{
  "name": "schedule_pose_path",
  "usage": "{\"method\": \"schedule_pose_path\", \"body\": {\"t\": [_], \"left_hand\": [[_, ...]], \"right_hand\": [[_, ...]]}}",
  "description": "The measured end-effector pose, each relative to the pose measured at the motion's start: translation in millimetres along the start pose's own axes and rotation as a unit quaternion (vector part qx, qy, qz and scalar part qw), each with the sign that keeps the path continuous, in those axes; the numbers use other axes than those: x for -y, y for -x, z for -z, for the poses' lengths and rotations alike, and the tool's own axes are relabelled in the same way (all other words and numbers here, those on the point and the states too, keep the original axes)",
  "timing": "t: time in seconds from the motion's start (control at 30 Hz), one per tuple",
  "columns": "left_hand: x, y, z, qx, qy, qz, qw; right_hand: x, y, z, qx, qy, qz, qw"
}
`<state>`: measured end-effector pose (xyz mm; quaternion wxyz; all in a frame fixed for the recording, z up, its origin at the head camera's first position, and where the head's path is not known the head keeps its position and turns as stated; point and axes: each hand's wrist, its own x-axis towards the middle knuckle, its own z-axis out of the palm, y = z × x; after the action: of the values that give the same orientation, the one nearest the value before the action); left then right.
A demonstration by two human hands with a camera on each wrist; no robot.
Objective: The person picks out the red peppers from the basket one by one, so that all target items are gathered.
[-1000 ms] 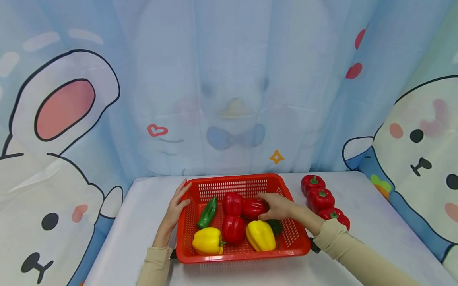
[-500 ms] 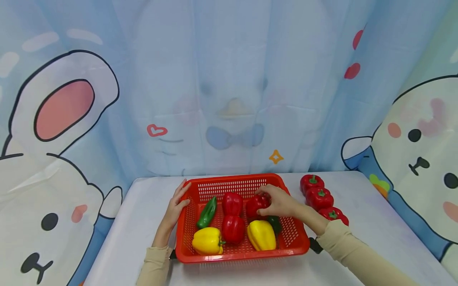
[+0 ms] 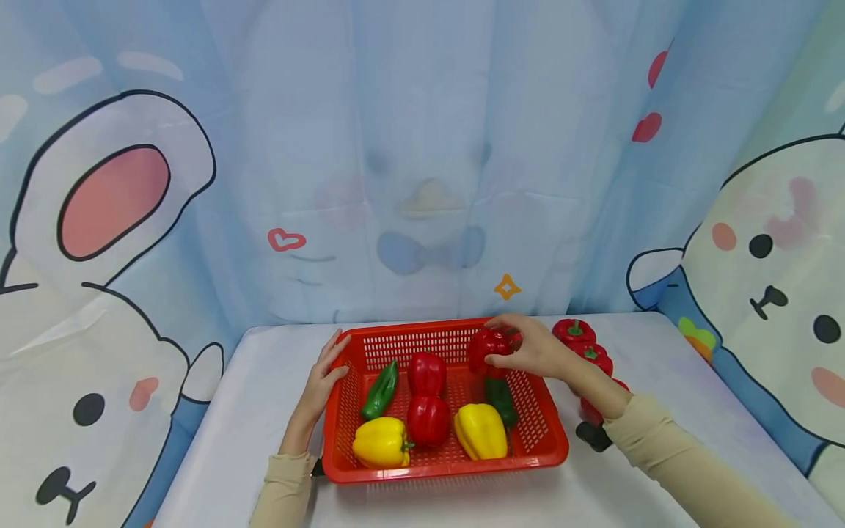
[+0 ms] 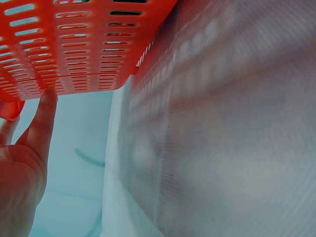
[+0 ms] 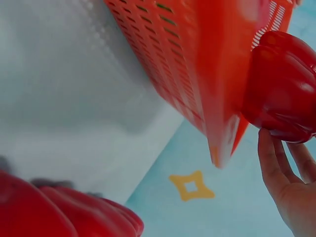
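Observation:
In the head view my right hand (image 3: 535, 348) grips a red bell pepper (image 3: 487, 350) by its side, raised over the back right part of the red basket (image 3: 445, 473). The same bell pepper (image 5: 286, 89) shows close to the basket's rim in the right wrist view, fingertips against its underside. My left hand (image 3: 320, 381) rests on the basket's left rim with fairly straight fingers. In the left wrist view a finger (image 4: 43, 121) of it touches the perforated wall. Inside the basket lie two red bell peppers (image 3: 428, 422), two yellow ones (image 3: 480, 433) and green peppers (image 3: 380, 392).
Right of the basket, a row of red bell peppers (image 3: 574, 331) stands on the white table (image 3: 264, 367), partly hidden by my right forearm. A patterned blue curtain (image 3: 422, 147) hangs behind the table's back edge.
My right hand has lifted the red bell pepper from among the others and moved it back and right, uncovering a dark green pepper. The left hand has stayed on the rim.

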<state>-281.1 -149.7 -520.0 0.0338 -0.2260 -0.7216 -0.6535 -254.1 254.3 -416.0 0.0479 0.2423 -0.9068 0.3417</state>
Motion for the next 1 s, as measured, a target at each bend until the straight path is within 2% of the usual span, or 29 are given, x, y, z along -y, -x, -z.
{"method": "schedule_pose_path", "body": {"t": [0.2, 0.47, 0.6, 0.7, 0.8, 0.83, 0.93, 1.0], "left_hand": [[-0.5, -0.6, 0.6, -0.003, -0.003, 0.007, 1.0], [-1.9, -0.3, -0.8, -0.004, -0.004, 0.005, 1.0], [-1.5, 0.4, -0.7, -0.004, -0.005, 0.011, 0.9999], [-1.3, 0.3, -0.7, -0.004, -0.004, 0.009, 0.9999], [-15.3, 1.8, -2.2, -0.001, -0.007, 0.014, 0.9999], [-15.7, 2.0, -2.2, -0.001, -0.007, 0.014, 0.9999], [-16.3, 1.8, -2.3, -0.001, -0.014, 0.019, 0.9997], [-6.6, 0.6, -1.7, -0.003, -0.014, 0.01, 0.9999]], "right_hand": [[-2.6, 0.6, 10.4, -0.029, -0.002, 0.003, 0.9996], [-11.5, 7.7, 12.0, -0.02, 0.018, -0.004, 0.9996], [-14.0, 12.6, 14.7, -0.025, 0.02, -0.029, 0.9991], [-14.2, 16.4, 20.0, -0.025, 0.012, -0.062, 0.9977], [-15.9, 21.0, 26.1, -0.023, 0.009, -0.086, 0.996], [-16.3, 22.7, 27.7, -0.023, 0.008, -0.092, 0.9954], [-19.4, 26.9, 32.1, -0.023, 0.0, -0.099, 0.9948], [-21.4, 28.7, 34.8, -0.018, -0.013, -0.097, 0.9951]]}}
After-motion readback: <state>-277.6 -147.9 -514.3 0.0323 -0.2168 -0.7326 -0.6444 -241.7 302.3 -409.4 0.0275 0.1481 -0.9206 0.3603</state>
